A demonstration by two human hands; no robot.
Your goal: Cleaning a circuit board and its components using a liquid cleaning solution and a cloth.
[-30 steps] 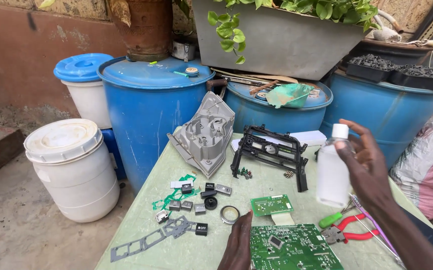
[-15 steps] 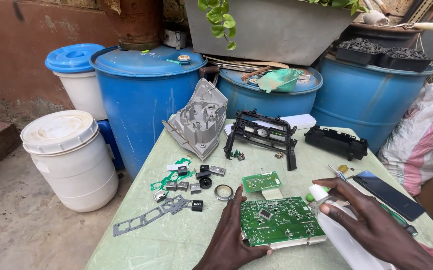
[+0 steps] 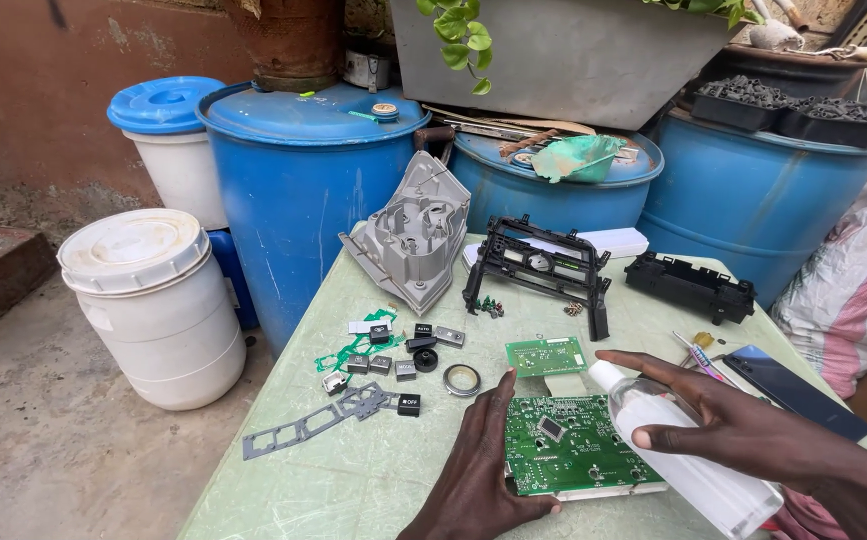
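Observation:
My left hand (image 3: 480,468) lies flat on the pale green table (image 3: 353,470) and presses the left edge of a large green circuit board (image 3: 578,447). My right hand (image 3: 743,425) grips a clear plastic bottle (image 3: 678,455) with a white cap, tilted with the cap end over the board's upper right corner. A smaller green circuit board (image 3: 546,355) lies just beyond the large one.
Small black and grey buttons (image 3: 393,355), a metal ring (image 3: 461,380) and a grey strip (image 3: 308,425) lie to the left. A grey housing (image 3: 413,235), a black frame (image 3: 538,268) and a black part (image 3: 688,285) stand farther back. Blue barrels (image 3: 303,180) and a white bucket (image 3: 148,295) ring the table.
My right hand has brought the bottle down from upright in the air to tilted over the large circuit board. My left hand has come to rest on the board's left edge.

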